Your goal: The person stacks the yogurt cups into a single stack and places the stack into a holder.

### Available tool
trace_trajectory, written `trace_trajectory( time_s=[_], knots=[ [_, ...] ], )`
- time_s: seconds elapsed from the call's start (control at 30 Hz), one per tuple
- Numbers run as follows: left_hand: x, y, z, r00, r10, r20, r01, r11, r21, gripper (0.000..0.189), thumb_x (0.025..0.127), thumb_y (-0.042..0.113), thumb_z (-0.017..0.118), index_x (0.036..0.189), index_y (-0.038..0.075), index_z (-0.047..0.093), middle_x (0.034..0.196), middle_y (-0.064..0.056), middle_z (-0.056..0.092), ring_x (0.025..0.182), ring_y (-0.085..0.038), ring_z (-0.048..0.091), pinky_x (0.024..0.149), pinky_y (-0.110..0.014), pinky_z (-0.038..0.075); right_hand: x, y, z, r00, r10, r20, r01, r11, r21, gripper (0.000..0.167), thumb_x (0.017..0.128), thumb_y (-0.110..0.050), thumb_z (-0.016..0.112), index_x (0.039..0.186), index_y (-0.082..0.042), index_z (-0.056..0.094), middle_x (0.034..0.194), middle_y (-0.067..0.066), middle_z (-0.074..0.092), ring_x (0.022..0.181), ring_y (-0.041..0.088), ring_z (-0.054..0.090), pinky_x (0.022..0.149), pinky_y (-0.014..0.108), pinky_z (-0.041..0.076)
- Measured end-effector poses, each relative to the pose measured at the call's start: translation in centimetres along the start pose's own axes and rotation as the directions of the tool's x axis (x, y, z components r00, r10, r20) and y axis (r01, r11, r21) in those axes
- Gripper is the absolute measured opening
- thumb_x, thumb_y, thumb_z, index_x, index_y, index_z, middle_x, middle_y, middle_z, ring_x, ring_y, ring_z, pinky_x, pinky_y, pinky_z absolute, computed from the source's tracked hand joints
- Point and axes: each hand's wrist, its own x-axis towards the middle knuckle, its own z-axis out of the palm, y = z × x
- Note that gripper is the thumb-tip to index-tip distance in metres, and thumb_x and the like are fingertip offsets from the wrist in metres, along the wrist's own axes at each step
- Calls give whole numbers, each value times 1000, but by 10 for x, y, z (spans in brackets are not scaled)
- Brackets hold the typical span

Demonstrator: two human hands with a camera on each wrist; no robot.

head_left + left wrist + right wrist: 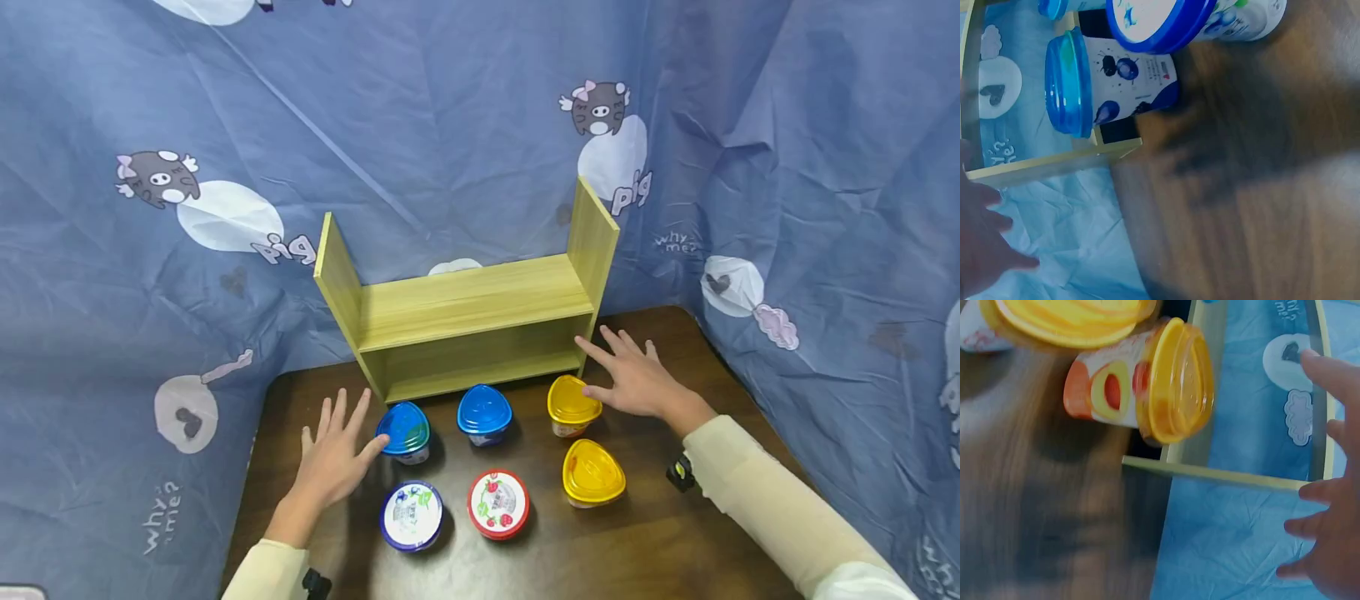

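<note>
My left hand (333, 454) hovers with fingers spread, left of a blue-lidded cup (403, 429); its thumb overlaps the lid's edge in the head view, and I cannot tell whether they touch. My right hand (637, 379), fingers also spread, is beside a yellow-lidded cup (573, 402) near the shelf's right end. Neither hand holds anything. Another blue-lidded cup (484, 414) stands between these two. Nearer me are a round tub with a blue rim (412, 516), a round tub with a red rim (498, 503) and a second yellow-lidded cup (593, 472).
A pale wooden two-tier shelf (472, 304) stands at the back of the dark brown table (600, 558), behind the cups. A blue curtain (450, 125) printed with pigs hangs behind and at both sides.
</note>
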Motion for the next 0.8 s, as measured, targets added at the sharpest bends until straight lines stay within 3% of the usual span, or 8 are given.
trace_trajectory(
  time_s=[0.13, 0.27, 0.43, 0.6, 0.8],
  knots=[
    [-9, 0, 11, 989, 58, -138, -83, 979, -184, 86, 97, 41, 65, 163, 22, 14, 164, -23, 17, 147, -49, 20, 107, -75, 23, -4, -5, 2, 993, -87, -85, 93, 993, 70, 91, 93, -50, 68, 163, -21, 17, 162, 23, 24, 145, 45, 28, 113, 67, 24],
    [-25, -5, 24, 973, 55, -224, -125, 941, -314, 93, 92, 32, 74, 163, 19, 16, 161, -21, 26, 143, -47, 30, 104, -70, 33, -5, -17, 5, 979, -142, -146, 161, 979, 124, 97, 91, -45, 73, 162, -11, 17, 160, 20, 31, 143, 39, 35, 113, 58, 32],
    [-37, -3, 38, 964, 4, -265, -128, 884, -450, 103, 87, 26, 80, 163, 23, 11, 157, -23, 34, 140, -46, 35, 105, -69, 32, -10, -28, 6, 977, -119, -175, 156, 964, 216, 100, 91, -40, 75, 163, -19, 10, 159, 13, 36, 140, 35, 40, 112, 55, 36],
    [-49, 1, 52, 965, -43, -258, -104, 840, -532, 106, 83, 18, 83, 163, 25, 14, 154, -23, 38, 138, -43, 39, 104, -66, 35, -12, -40, 14, 965, -111, -238, 192, 916, 351, 103, 89, -30, 79, 163, -21, 9, 156, 10, 43, 139, 33, 44, 112, 55, 36],
    [-65, 3, 75, 971, -44, -237, -92, 842, -531, 102, 78, 13, 86, 159, 9, 25, 149, -24, 45, 129, -40, 50, 93, -60, 47, -15, -50, 37, 955, -83, -283, 220, 841, 495, 100, 86, -18, 82, 162, -17, 17, 151, 9, 49, 136, 28, 48, 109, 52, 41]
  ],
)
